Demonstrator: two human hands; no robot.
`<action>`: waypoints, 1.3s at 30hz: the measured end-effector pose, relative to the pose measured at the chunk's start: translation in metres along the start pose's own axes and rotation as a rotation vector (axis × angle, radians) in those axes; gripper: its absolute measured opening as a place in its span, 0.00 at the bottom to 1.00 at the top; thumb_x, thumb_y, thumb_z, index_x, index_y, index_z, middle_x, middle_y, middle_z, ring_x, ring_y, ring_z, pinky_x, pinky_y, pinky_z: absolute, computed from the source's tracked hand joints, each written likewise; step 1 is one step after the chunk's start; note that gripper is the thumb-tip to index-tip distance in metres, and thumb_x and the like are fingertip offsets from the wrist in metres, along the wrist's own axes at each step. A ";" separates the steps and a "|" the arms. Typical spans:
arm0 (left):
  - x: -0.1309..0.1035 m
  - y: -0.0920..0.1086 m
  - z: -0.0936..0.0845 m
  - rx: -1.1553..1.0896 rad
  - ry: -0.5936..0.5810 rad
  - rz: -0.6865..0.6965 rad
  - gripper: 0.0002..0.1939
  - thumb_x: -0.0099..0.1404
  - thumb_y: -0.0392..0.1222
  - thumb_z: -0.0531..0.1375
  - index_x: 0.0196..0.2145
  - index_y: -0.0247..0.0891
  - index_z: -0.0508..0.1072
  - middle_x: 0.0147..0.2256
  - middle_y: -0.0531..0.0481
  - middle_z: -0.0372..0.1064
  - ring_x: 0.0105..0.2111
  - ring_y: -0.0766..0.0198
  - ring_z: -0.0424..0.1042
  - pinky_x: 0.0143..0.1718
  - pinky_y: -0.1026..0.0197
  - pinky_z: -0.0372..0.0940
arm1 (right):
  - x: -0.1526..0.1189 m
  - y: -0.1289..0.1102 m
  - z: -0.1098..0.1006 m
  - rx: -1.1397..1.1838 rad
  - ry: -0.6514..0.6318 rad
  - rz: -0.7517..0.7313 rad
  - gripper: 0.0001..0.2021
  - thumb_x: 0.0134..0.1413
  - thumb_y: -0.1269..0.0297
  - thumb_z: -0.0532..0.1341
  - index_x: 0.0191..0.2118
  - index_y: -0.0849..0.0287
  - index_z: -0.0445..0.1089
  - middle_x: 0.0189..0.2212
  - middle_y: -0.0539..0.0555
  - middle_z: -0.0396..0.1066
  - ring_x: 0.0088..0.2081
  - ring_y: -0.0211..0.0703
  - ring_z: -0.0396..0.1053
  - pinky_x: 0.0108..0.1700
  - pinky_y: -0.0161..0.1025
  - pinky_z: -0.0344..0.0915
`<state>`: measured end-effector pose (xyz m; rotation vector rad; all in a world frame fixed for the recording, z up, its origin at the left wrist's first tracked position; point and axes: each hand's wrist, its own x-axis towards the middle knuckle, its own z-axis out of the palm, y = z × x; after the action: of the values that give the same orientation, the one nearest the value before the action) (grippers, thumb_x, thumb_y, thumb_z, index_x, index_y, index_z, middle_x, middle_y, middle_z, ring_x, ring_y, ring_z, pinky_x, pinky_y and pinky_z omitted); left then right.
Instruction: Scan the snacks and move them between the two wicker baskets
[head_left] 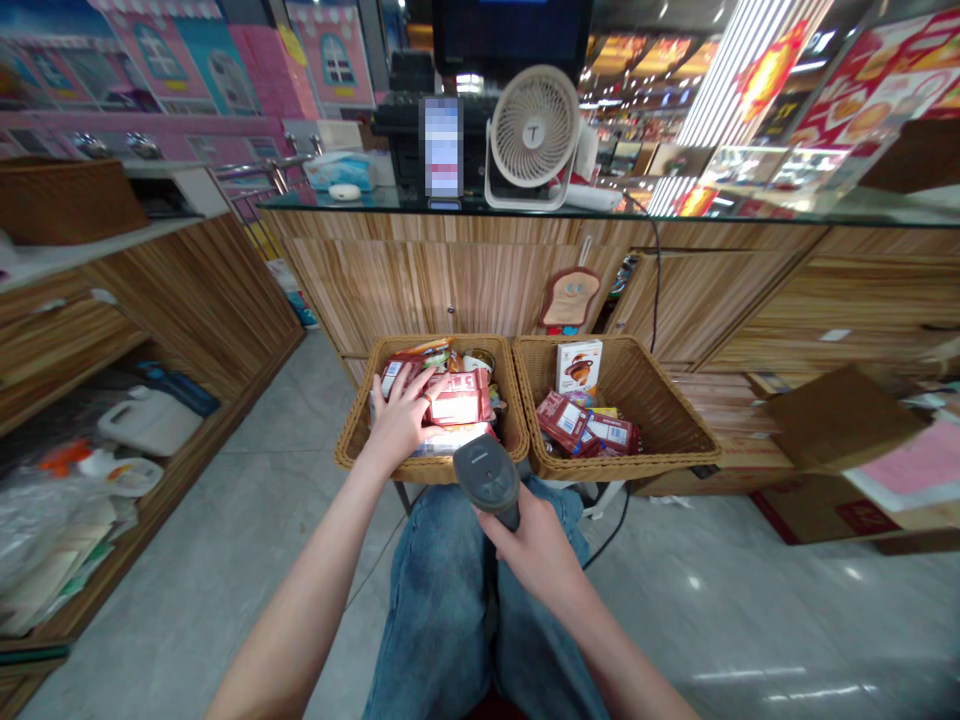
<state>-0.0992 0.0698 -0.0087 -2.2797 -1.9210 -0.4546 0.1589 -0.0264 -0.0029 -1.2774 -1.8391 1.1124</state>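
My left hand [401, 420] is over the left wicker basket [345, 440], its fingers spread and lying on dark red snack packets. One red packet [461, 398] beside my fingertips is brightly lit. My right hand [536, 540] grips the handle of a dark grey barcode scanner [486, 472], whose head points at that basket. In the right wicker basket [679, 420] lie several red packets [564, 420], and a white box [578, 368] with a brown picture stands against the back wall.
A wooden counter with a glass top [480, 212] rises behind the baskets, carrying a white fan [534, 130], a phone [443, 150] and a monitor [512, 35]. At left, a low shelf holds a white jug [150, 420]. Open cardboard boxes [832, 415] stand at right. A black cable [658, 280] hangs down the counter.
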 end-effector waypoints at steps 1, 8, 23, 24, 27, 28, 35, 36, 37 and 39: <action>0.000 0.000 0.000 0.003 0.000 0.001 0.41 0.67 0.44 0.66 0.73 0.57 0.57 0.74 0.47 0.51 0.75 0.36 0.44 0.69 0.19 0.26 | 0.000 0.000 0.000 0.001 0.002 0.000 0.08 0.62 0.60 0.61 0.42 0.59 0.73 0.24 0.52 0.76 0.23 0.50 0.76 0.28 0.37 0.67; 0.000 -0.001 0.001 0.005 0.019 -0.004 0.43 0.67 0.45 0.67 0.74 0.60 0.54 0.73 0.48 0.54 0.75 0.39 0.45 0.70 0.22 0.26 | -0.003 -0.001 -0.002 0.025 0.021 -0.043 0.09 0.61 0.60 0.62 0.43 0.58 0.75 0.22 0.51 0.77 0.24 0.50 0.77 0.27 0.37 0.68; 0.030 0.032 -0.024 -0.196 0.226 -0.036 0.12 0.76 0.47 0.58 0.44 0.51 0.83 0.45 0.49 0.78 0.55 0.52 0.70 0.72 0.34 0.34 | -0.032 0.014 -0.026 0.069 0.068 -0.020 0.12 0.62 0.56 0.62 0.43 0.59 0.76 0.23 0.52 0.76 0.29 0.53 0.79 0.30 0.39 0.71; 0.034 0.037 -0.028 -0.221 0.233 -0.016 0.12 0.76 0.47 0.58 0.43 0.51 0.83 0.45 0.50 0.79 0.54 0.52 0.71 0.72 0.34 0.32 | -0.034 0.015 -0.028 0.075 0.074 -0.024 0.11 0.62 0.57 0.62 0.42 0.59 0.76 0.24 0.53 0.77 0.29 0.53 0.79 0.31 0.38 0.71; 0.053 0.061 -0.040 -0.312 0.287 0.023 0.10 0.75 0.48 0.60 0.44 0.50 0.83 0.45 0.52 0.79 0.54 0.54 0.71 0.72 0.37 0.32 | -0.039 0.018 -0.033 0.093 0.087 -0.038 0.10 0.63 0.58 0.62 0.41 0.59 0.76 0.27 0.54 0.78 0.30 0.52 0.79 0.31 0.38 0.72; 0.062 0.073 -0.043 -0.347 0.297 0.028 0.10 0.75 0.49 0.60 0.44 0.50 0.82 0.45 0.52 0.79 0.54 0.55 0.71 0.72 0.37 0.33 | -0.040 0.019 -0.034 0.099 0.087 -0.041 0.10 0.63 0.58 0.62 0.41 0.59 0.76 0.27 0.54 0.78 0.30 0.51 0.79 0.31 0.38 0.72; 0.127 0.149 -0.028 -0.504 0.120 0.007 0.13 0.75 0.51 0.60 0.53 0.50 0.79 0.49 0.50 0.78 0.57 0.53 0.69 0.69 0.37 0.43 | -0.046 0.021 -0.035 0.104 0.113 -0.036 0.09 0.63 0.59 0.63 0.40 0.59 0.75 0.26 0.53 0.77 0.29 0.50 0.78 0.30 0.37 0.72; 0.130 0.152 -0.022 -0.500 0.104 0.010 0.16 0.75 0.52 0.60 0.56 0.50 0.77 0.51 0.49 0.77 0.58 0.52 0.69 0.69 0.37 0.43 | -0.047 0.022 -0.036 0.105 0.123 -0.034 0.09 0.63 0.59 0.64 0.40 0.59 0.75 0.26 0.53 0.77 0.29 0.50 0.78 0.30 0.37 0.72; 0.130 0.152 -0.017 -0.486 0.101 0.021 0.19 0.74 0.53 0.60 0.59 0.50 0.74 0.54 0.48 0.76 0.59 0.51 0.68 0.69 0.37 0.43 | -0.048 0.024 -0.037 0.105 0.133 -0.030 0.09 0.63 0.58 0.64 0.40 0.59 0.75 0.26 0.53 0.77 0.29 0.50 0.78 0.30 0.37 0.72; 0.124 0.144 -0.009 -0.437 0.124 0.054 0.23 0.73 0.54 0.62 0.62 0.48 0.71 0.57 0.46 0.73 0.62 0.51 0.66 0.70 0.37 0.41 | -0.049 0.027 -0.039 0.108 0.147 -0.019 0.09 0.63 0.57 0.64 0.38 0.58 0.75 0.25 0.54 0.76 0.29 0.51 0.78 0.30 0.38 0.72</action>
<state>0.0587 0.1570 0.0519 -2.4687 -1.8372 -1.0740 0.2190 -0.0570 -0.0113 -1.2427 -1.6579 1.0629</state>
